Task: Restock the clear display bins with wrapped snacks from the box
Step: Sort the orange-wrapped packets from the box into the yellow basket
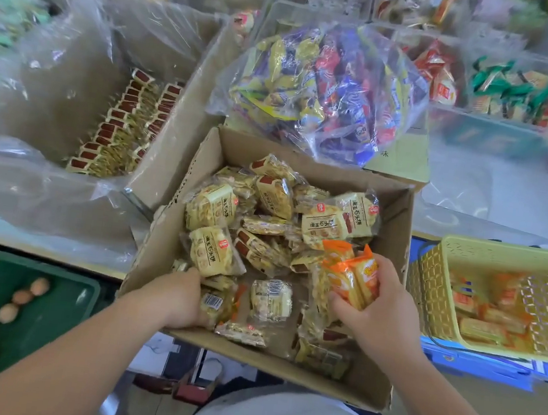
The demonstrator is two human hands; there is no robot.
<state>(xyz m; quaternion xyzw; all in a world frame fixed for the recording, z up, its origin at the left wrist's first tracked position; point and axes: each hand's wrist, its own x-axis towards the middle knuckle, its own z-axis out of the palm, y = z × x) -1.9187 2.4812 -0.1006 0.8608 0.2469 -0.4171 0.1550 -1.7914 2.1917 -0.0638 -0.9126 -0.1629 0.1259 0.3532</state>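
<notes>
Wrapped snacks point(212, 251) lie loose in the cardboard box point(163, 255) at the centre of the frame. At the box's lower left edge the left hand point(182, 299) reaches inside. Its fingers are hidden among the packets, so what they hold cannot be told. Further right, the right hand point(378, 303) has its fingers curled around orange packets point(350, 278). A yellow basket point(434, 296) stands at the right edge.

A snack shop: clear bins point(507, 98) of wrapped sweets, egg crate point(30, 298)
</notes>
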